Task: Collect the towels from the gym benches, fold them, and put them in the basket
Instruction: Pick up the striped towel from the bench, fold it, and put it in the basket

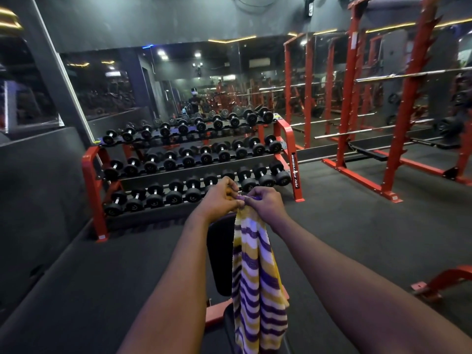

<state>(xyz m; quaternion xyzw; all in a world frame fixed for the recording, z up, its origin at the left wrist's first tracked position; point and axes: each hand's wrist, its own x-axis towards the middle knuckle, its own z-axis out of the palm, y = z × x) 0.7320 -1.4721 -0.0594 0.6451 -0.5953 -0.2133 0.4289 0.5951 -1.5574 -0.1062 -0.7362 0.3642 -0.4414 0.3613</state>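
A towel striped purple, yellow and white (255, 277) hangs straight down in front of me. My left hand (219, 198) and my right hand (265, 203) sit close together and both pinch its top edge with curled fingers. Under the towel stands a gym bench with a black pad (219, 254) and a red frame. The lower end of the towel runs out of view at the bottom. No basket shows in this view.
A red three-tier dumbbell rack (189, 164) stands just ahead against the mirror wall. Red squat racks with barbells (383, 123) fill the right side. Another red frame (444, 279) pokes in at the right edge. Dark rubber floor (357, 226) lies around the bench.
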